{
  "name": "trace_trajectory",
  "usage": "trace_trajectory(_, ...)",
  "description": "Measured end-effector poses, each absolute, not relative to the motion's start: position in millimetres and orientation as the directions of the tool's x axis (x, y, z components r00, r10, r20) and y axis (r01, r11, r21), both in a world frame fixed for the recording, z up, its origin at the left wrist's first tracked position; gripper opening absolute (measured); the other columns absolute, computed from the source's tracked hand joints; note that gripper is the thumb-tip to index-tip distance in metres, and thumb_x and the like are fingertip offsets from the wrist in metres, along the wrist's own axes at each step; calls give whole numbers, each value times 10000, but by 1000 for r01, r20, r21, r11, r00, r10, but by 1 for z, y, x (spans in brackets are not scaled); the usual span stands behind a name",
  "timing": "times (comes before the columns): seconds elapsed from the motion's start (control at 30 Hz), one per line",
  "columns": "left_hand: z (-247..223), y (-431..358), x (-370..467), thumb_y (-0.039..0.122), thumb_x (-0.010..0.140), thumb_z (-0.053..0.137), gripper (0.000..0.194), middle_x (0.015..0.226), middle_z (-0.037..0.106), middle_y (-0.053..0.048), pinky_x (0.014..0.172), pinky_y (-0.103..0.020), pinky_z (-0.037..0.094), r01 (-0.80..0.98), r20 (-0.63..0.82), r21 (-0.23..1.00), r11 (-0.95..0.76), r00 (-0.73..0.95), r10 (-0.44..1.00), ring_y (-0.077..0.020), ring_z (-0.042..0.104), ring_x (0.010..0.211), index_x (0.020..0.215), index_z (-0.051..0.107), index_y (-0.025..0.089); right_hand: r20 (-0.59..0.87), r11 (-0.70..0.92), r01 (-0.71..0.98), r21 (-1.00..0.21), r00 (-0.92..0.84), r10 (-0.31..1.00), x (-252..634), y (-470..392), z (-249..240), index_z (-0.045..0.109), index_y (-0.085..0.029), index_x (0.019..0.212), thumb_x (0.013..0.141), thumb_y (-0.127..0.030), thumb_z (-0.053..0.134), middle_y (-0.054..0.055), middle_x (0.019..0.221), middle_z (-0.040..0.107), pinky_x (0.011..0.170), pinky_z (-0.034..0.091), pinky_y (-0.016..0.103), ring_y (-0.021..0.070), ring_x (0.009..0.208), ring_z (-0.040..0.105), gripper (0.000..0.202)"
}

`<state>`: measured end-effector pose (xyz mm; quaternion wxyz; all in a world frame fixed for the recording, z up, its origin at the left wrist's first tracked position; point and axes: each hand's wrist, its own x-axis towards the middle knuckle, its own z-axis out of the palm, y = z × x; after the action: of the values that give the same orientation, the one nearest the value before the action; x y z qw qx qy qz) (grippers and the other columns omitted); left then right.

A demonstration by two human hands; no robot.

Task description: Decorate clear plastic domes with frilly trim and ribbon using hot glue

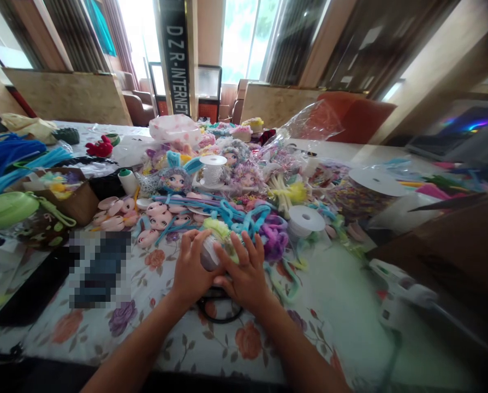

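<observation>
Both hands meet over a whitish rounded object (209, 253) with fluffy yellow-green material (217, 228) along its top. My left hand (195, 265) is curled round its left side, and my right hand (244, 267) presses on its right side with bent fingers. The fingers partly hide the object, so its full shape cannot be made out. Fuzzy blue strands (246, 215) and a purple fuzzy bundle (274, 237) lie just beyond the hands. A black loop (220, 318) rests on the flowered cloth under the wrists.
Doll face pieces (160, 216) and a white spool (306, 220) flank the hands farther back. A dressed doll head (176, 180) sits behind them. A black flat object (37, 286) lies left; a white glue gun (403, 289) and brown box (452, 245) are right.
</observation>
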<state>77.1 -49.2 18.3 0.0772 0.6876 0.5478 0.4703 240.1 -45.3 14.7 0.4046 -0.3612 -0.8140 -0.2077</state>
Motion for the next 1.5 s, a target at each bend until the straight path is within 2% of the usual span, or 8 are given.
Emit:
trace_trajectory(0.3, 20, -49, 78, 378, 644, 819, 718, 1198, 477, -103, 971, -456, 495, 637, 537, 665, -391, -43, 842, -285, 534, 1149, 1257, 476, 227, 799, 581, 811, -63, -308, 517, 246, -40, 14, 108, -219, 1582, 1008, -535, 240, 120, 1653, 91, 1178, 152, 615, 360, 1504, 125, 669)
trace_trajectory(0.43, 20, -49, 78, 363, 673, 803, 681, 1217, 474, -103, 974, -445, 492, 633, 532, 673, -383, -55, 845, -278, 532, 1157, 1261, 483, 234, 833, 631, 775, 17, -360, 420, 242, -44, 15, 161, -270, 1575, 1002, -536, 295, 74, 1656, 110, 1187, 163, 595, 346, 1496, 172, 646)
trace_trajectory(0.53, 21, -49, 77, 351, 675, 805, 675, 1215, 476, -101, 977, -439, 490, 618, 544, 673, -406, -42, 838, -273, 536, 1154, 1256, 482, 235, 805, 635, 772, 35, -398, 439, 241, -43, 13, 198, -290, 1566, 1001, -544, 281, 84, 1638, 191, 1180, 154, 620, 356, 1486, 201, 625)
trace_trajectory(0.7, 22, -49, 77, 401, 644, 826, 723, 1211, 477, -103, 981, -460, 481, 606, 533, 683, -409, -30, 846, -290, 523, 1169, 1252, 471, 239, 793, 584, 811, -34, -333, 510, 243, -39, 12, 147, -268, 1575, 1012, -530, 211, 89, 1661, 74, 1165, 133, 648, 373, 1499, 144, 624)
trace_trajectory(0.87, 23, -49, 78, 367, 670, 807, 669, 1214, 495, -91, 991, -450, 470, 568, 503, 723, -392, -45, 863, -278, 528, 1175, 1238, 472, 252, 818, 605, 796, -26, -331, 470, 243, -41, 14, 122, -247, 1579, 1005, -548, 222, 80, 1664, 36, 1172, 149, 628, 371, 1502, 130, 655)
trace_trajectory(1.07, 23, -48, 77, 367, 655, 815, 658, 1207, 513, -75, 1015, -433, 447, 503, 450, 786, -359, -68, 890, -265, 530, 1181, 1219, 496, 256, 785, 609, 793, -14, -369, 498, 243, -40, 13, 159, -296, 1571, 1003, -564, 164, 61, 1664, 63, 1177, 106, 629, 361, 1504, 127, 628)
trace_trajectory(1.3, 18, -44, 74, 395, 627, 825, 697, 1247, 564, -86, 1049, -470, 409, 242, 216, 951, -192, -77, 973, -283, 542, 1190, 1222, 497, 238, 811, 610, 790, -62, -316, 492, 246, -40, 12, 130, -240, 1579, 993, -584, 205, 109, 1658, 80, 1163, 149, 645, 389, 1498, 135, 683)
trace_trajectory(1.5, 17, -43, 75, 373, 619, 828, 671, 1222, 599, -90, 1009, -466, 441, 245, 220, 949, -197, -71, 973, -285, 573, 1153, 1200, 523, 234, 775, 616, 787, -34, -368, 514, 244, -41, 12, 218, -298, 1561, 989, -592, 245, 99, 1619, 254, 1170, 130, 645, 382, 1484, 195, 644)
